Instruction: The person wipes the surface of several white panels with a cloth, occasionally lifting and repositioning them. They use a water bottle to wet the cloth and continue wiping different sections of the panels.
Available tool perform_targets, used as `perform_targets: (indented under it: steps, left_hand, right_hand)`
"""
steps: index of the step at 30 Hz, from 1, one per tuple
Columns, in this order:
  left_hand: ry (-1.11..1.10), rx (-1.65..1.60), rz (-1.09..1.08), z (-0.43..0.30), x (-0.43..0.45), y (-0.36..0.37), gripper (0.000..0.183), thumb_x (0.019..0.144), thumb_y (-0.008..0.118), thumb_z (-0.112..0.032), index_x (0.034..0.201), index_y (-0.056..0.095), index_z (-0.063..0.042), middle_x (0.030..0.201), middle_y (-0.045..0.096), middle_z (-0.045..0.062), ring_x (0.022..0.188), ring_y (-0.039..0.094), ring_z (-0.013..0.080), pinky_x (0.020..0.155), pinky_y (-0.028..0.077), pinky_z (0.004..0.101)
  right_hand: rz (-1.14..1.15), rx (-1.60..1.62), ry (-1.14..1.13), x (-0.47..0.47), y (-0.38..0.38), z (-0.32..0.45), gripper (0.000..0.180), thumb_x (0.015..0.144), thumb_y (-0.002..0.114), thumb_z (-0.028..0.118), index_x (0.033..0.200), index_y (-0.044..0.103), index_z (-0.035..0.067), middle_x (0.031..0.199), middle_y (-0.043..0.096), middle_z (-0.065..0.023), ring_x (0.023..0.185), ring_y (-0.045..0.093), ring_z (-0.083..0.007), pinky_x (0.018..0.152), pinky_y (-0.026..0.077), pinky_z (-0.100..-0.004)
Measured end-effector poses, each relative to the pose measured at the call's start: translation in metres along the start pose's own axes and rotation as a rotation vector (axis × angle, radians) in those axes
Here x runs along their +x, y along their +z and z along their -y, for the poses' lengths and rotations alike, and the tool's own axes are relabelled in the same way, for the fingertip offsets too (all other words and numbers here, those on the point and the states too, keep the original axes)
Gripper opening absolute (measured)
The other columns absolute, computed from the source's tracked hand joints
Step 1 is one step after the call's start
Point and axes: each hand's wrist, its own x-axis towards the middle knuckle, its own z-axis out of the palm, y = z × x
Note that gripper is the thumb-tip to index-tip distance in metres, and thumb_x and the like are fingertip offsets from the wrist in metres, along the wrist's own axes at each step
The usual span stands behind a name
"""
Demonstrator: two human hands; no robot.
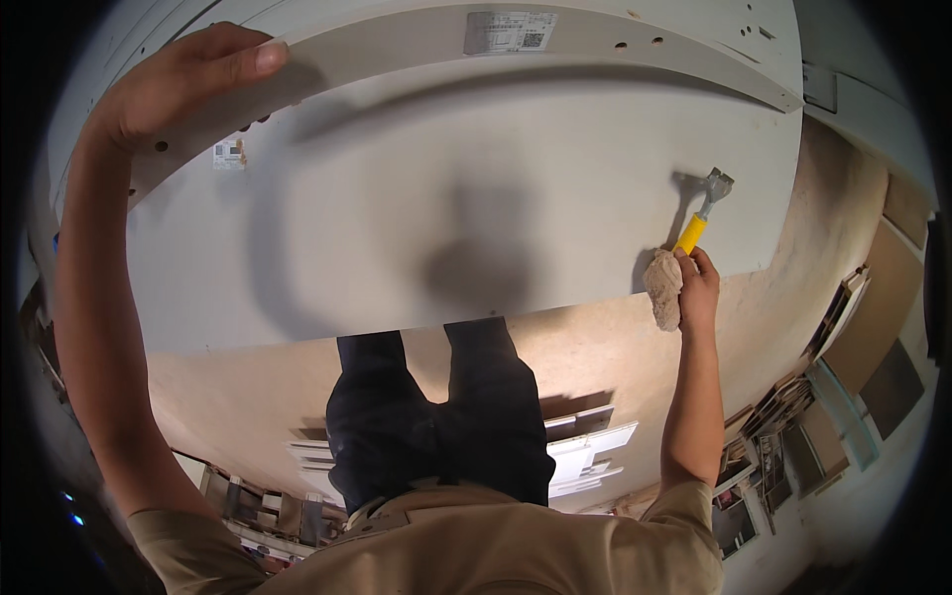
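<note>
My left hand (pixel 197 78) grips the edge of a pale board (pixel 387 46), its thumb lying along the edge face and the other fingers out of sight behind. That edge has drilled holes and bears a printed label (pixel 513 32). Below it, a wide white panel (pixel 372 186) spreads out in front of me. My right hand (pixel 699 290), near the panel's front right, holds a scraper (pixel 695 227) with a yellow handle and a metal head. The same hand has a crumpled beige rag (pixel 664 290) bunched in it. The scraper's head is over the panel; whether it touches I cannot tell.
A small stained label (pixel 229 154) is on the white panel at left. Behind me, white board strips (pixel 591 454) lie on the floor (pixel 595 338). Stacked board offcuts (pixel 781 405) and a brown sheet (pixel 877 297) lean along the right-hand wall. More pieces (pixel 279 513) are at lower left.
</note>
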Motion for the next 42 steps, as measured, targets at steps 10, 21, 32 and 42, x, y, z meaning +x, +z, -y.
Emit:
perform_targets:
  steps: [10,21,32,42]
  left_hand:
    - [0.533,0.194,0.175,0.102,-0.036,0.130,0.042,0.075,0.075,-0.004,0.116,0.066,-0.004,0.094,0.067,0.015,0.089,0.065,0.0358,0.079,0.051,0.0431]
    - [0.638,0.570,-0.425,0.098,-0.001,0.140,0.077,0.073,0.086,-0.027,0.139,0.052,-0.008,0.113,0.056,0.010,0.109,0.056,0.0292,0.102,0.045,0.0433]
    - [0.732,0.333,-0.456,0.071,-0.023,0.141,0.075,0.068,0.086,-0.026,0.132,0.058,0.003,0.118,0.055,0.016,0.108,0.057,0.0348,0.093,0.050,0.0447]
    - [0.510,0.018,0.018,0.105,-0.084,0.218,0.054,0.079,0.079,-0.034,0.120,0.064,-0.002,0.093,0.062,0.011,0.086,0.065,0.0305,0.076,0.055,0.0415]
  right_hand:
    - [0.014,0.348,0.076,0.002,-0.004,-0.032,0.018,0.105,0.057,0.019,0.107,0.064,0.003,0.095,0.070,-0.0048,0.082,0.066,-0.0139,0.074,0.054,-0.0292]
    - [-0.081,0.398,0.032,0.002,-0.007,-0.046,0.020,0.107,0.054,0.020,0.113,0.061,0.003,0.099,0.069,-0.0066,0.085,0.067,-0.0173,0.076,0.057,-0.0332]
    - [-0.098,0.328,0.032,-0.007,-0.013,-0.044,0.018,0.106,0.057,0.020,0.115,0.060,0.004,0.101,0.067,-0.0061,0.087,0.066,-0.0169,0.075,0.057,-0.0329]
    - [-0.206,0.292,0.132,-0.008,-0.026,-0.059,0.027,0.105,0.056,0.024,0.124,0.054,0.006,0.102,0.067,-0.0104,0.080,0.066,-0.0231,0.065,0.059,-0.0367]
